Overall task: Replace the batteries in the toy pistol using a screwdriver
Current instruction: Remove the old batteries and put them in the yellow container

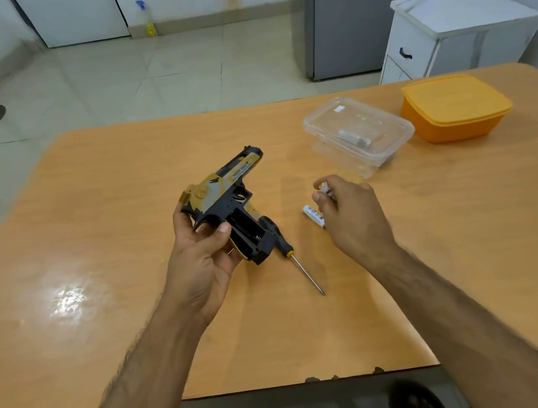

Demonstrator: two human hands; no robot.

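My left hand (203,251) grips a black and yellow toy pistol (224,192) above the table, barrel pointing away, with the open battery compartment (247,229) in the grip facing up. A screwdriver (290,256) with a black handle lies on the table just right of the pistol, tip toward me. My right hand (348,213) hovers to the right, fingers pinched on a white battery (325,190). A second white battery (313,215) lies on the table beside that hand, partly hidden by the fingers.
A clear lidded plastic box (359,134) with small items inside stands at the back right of the orange table (101,296). An orange lidded container (454,108) sits further right. Beyond the table stand a white cabinet (465,34) and a grey fridge (361,11).
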